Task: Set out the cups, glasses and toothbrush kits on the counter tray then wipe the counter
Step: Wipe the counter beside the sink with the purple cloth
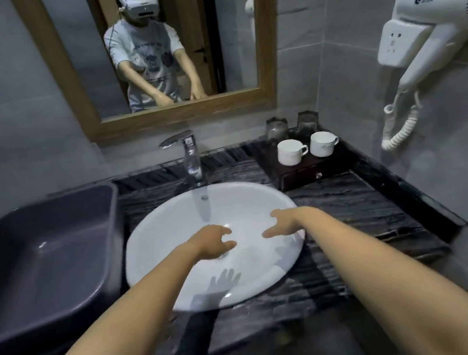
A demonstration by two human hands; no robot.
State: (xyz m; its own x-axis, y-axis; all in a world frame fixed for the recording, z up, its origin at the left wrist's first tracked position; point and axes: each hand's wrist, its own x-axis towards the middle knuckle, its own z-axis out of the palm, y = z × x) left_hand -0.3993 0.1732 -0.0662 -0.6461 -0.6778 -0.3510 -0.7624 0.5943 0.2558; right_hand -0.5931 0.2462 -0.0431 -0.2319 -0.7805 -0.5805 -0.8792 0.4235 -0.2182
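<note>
A dark wooden counter tray (pixel 302 171) with a small drawer stands at the back right of the black counter (pixel 354 207). On it are two white cups (pixel 290 152) (pixel 321 143) in front and two clear glasses (pixel 276 130) (pixel 307 122) behind them. No toothbrush kits are visible. My left hand (pixel 213 240) and my right hand (pixel 284 222) hover over the white sink basin (pixel 171 218), both open with fingers spread and holding nothing. They are well in front of and left of the tray.
A chrome tap (pixel 191 156) rises behind the basin. A large grey plastic tub (pixel 44 262) fills the counter's left side. A wall hair dryer (pixel 431 20) with coiled cord hangs at right. A wood-framed mirror (pixel 263 50) is on the back wall.
</note>
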